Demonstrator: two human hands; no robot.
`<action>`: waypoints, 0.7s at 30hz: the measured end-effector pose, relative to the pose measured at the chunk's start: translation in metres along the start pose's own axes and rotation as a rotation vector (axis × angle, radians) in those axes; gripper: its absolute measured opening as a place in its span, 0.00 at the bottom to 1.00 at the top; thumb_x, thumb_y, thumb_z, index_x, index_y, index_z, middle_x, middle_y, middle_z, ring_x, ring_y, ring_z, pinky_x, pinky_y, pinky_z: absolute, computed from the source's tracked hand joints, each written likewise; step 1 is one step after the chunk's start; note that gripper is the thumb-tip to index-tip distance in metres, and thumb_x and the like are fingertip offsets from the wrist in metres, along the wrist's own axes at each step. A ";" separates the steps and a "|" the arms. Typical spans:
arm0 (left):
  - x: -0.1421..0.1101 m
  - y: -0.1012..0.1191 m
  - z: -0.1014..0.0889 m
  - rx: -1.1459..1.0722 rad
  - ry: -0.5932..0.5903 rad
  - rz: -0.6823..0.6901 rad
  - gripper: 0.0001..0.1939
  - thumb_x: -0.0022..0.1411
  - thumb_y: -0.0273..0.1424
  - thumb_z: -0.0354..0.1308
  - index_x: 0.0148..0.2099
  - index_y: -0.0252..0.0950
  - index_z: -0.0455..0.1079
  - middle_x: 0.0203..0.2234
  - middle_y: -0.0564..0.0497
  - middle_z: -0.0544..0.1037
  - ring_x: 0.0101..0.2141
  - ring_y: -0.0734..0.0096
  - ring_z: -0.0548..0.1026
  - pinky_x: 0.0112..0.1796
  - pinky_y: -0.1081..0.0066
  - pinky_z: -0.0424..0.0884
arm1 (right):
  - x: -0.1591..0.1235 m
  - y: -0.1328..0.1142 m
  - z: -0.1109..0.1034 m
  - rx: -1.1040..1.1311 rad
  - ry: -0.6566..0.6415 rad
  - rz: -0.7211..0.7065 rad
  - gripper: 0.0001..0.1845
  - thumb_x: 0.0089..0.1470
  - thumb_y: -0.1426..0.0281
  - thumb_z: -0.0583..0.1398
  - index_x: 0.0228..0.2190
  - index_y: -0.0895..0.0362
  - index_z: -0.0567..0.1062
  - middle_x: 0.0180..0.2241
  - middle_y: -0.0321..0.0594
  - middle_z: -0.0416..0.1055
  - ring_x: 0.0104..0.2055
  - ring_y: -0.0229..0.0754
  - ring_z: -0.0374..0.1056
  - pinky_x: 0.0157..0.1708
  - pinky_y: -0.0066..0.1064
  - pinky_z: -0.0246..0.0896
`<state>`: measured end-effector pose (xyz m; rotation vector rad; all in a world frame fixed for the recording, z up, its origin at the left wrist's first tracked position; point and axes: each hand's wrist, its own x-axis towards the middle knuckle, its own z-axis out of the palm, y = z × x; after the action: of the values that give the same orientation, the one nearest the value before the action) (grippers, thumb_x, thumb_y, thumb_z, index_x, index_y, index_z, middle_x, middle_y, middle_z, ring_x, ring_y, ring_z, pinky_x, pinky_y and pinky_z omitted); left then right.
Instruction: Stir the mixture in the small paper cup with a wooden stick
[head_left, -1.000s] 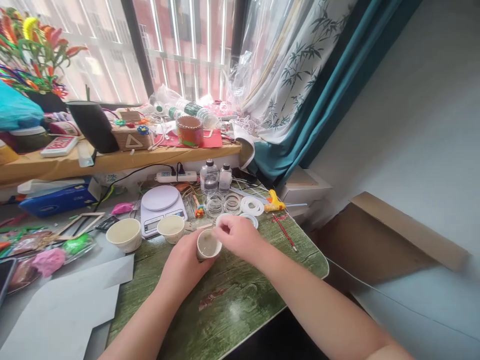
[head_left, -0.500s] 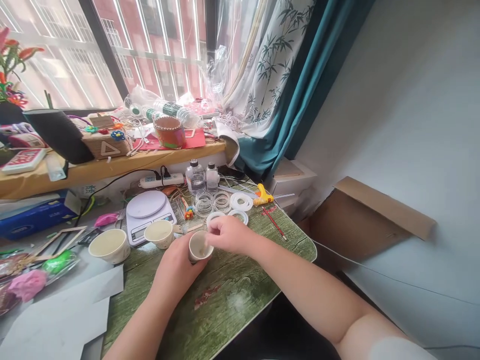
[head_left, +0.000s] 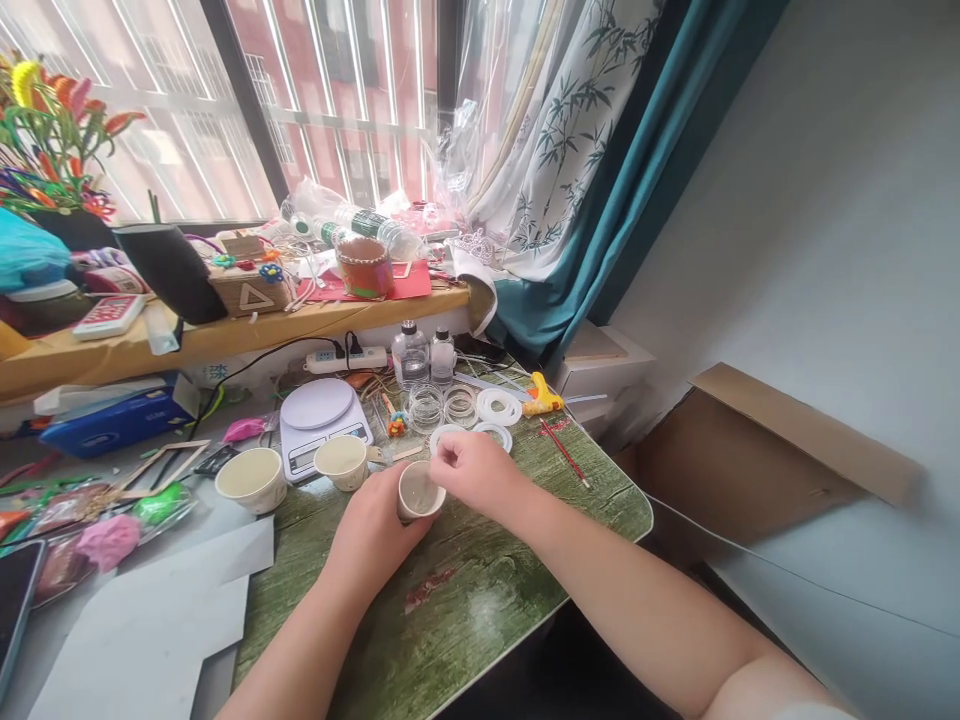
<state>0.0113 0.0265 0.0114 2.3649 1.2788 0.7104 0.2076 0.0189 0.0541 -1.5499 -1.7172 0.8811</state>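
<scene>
My left hand [head_left: 377, 518] is wrapped around a paper cup [head_left: 409, 505], tilted a little toward me. A clear liquid seems to lie inside it. My right hand [head_left: 478, 470] is closed in a pinch at the cup's right rim; what its fingers hold, if anything, I cannot make out. Left of my hands stand two more paper cups, a small one [head_left: 342, 465] and a wider one [head_left: 251, 482]. Behind them is a white kitchen scale [head_left: 318, 415]. A flat wooden stick [head_left: 407, 453] lies just beyond the held cup.
Clear rings [head_left: 425, 408], white ring molds [head_left: 499, 406], two bottles [head_left: 410, 358], a yellow glue gun [head_left: 543, 396] and a red pencil [head_left: 564, 452] lie at the back of the green tabletop [head_left: 480, 610]. White sheets [head_left: 150, 620] and a phone [head_left: 16, 610] are at left.
The view has turned slightly left, so a phone and more flowers show at the left. My right hand has shifted slightly at the rim; my left hand keeps its hold on the cup.
</scene>
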 end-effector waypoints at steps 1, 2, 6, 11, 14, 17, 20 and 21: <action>0.000 -0.001 0.000 -0.002 0.001 0.001 0.24 0.59 0.32 0.66 0.58 0.43 0.72 0.52 0.48 0.83 0.50 0.51 0.80 0.48 0.58 0.75 | 0.000 -0.001 0.000 0.010 -0.010 -0.003 0.11 0.50 0.68 0.61 0.20 0.55 0.66 0.21 0.30 0.62 0.26 0.35 0.56 0.25 0.28 0.47; 0.000 -0.001 0.001 -0.002 0.001 0.001 0.24 0.59 0.32 0.66 0.58 0.43 0.72 0.53 0.47 0.82 0.51 0.51 0.80 0.49 0.57 0.75 | 0.000 -0.001 0.000 0.013 -0.027 -0.006 0.11 0.50 0.68 0.61 0.20 0.55 0.66 0.21 0.30 0.62 0.26 0.35 0.56 0.25 0.28 0.47; -0.001 -0.004 0.002 -0.004 -0.001 0.004 0.25 0.59 0.32 0.67 0.59 0.42 0.72 0.55 0.46 0.82 0.53 0.49 0.79 0.51 0.55 0.74 | 0.000 -0.002 -0.002 0.003 -0.010 -0.017 0.11 0.50 0.69 0.61 0.20 0.55 0.65 0.21 0.30 0.62 0.26 0.35 0.56 0.26 0.28 0.46; -0.001 -0.004 0.002 -0.015 -0.012 0.006 0.26 0.59 0.32 0.66 0.60 0.43 0.71 0.55 0.46 0.81 0.54 0.49 0.79 0.52 0.55 0.75 | 0.000 -0.001 -0.002 0.021 -0.035 -0.034 0.11 0.50 0.68 0.61 0.21 0.55 0.65 0.21 0.30 0.62 0.26 0.35 0.56 0.26 0.27 0.47; -0.001 -0.003 0.001 -0.018 -0.006 0.006 0.25 0.59 0.32 0.67 0.59 0.43 0.72 0.54 0.46 0.82 0.52 0.49 0.79 0.51 0.56 0.75 | 0.001 -0.001 -0.002 0.012 -0.052 -0.026 0.10 0.50 0.69 0.61 0.21 0.55 0.66 0.22 0.30 0.63 0.26 0.35 0.57 0.26 0.28 0.48; -0.001 -0.002 0.000 -0.020 -0.004 0.001 0.25 0.59 0.32 0.67 0.58 0.43 0.72 0.54 0.46 0.82 0.52 0.50 0.79 0.51 0.55 0.75 | 0.002 -0.001 -0.002 -0.035 -0.026 -0.007 0.11 0.50 0.69 0.61 0.21 0.55 0.65 0.22 0.30 0.63 0.26 0.35 0.56 0.26 0.28 0.47; -0.001 -0.001 0.000 -0.020 -0.006 0.004 0.24 0.59 0.32 0.67 0.59 0.43 0.72 0.54 0.46 0.82 0.52 0.49 0.79 0.51 0.55 0.75 | 0.002 -0.002 -0.001 -0.046 -0.050 -0.023 0.11 0.51 0.69 0.61 0.21 0.55 0.65 0.22 0.30 0.63 0.27 0.35 0.56 0.26 0.28 0.47; -0.001 -0.001 0.000 -0.018 -0.007 0.006 0.24 0.59 0.32 0.66 0.58 0.43 0.72 0.54 0.46 0.82 0.52 0.49 0.79 0.51 0.55 0.75 | 0.002 -0.002 -0.001 -0.053 -0.042 -0.025 0.11 0.51 0.69 0.61 0.21 0.55 0.65 0.22 0.30 0.63 0.27 0.35 0.56 0.26 0.28 0.47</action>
<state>0.0100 0.0267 0.0109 2.3555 1.2576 0.7125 0.2074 0.0208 0.0567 -1.5507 -1.7998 0.8679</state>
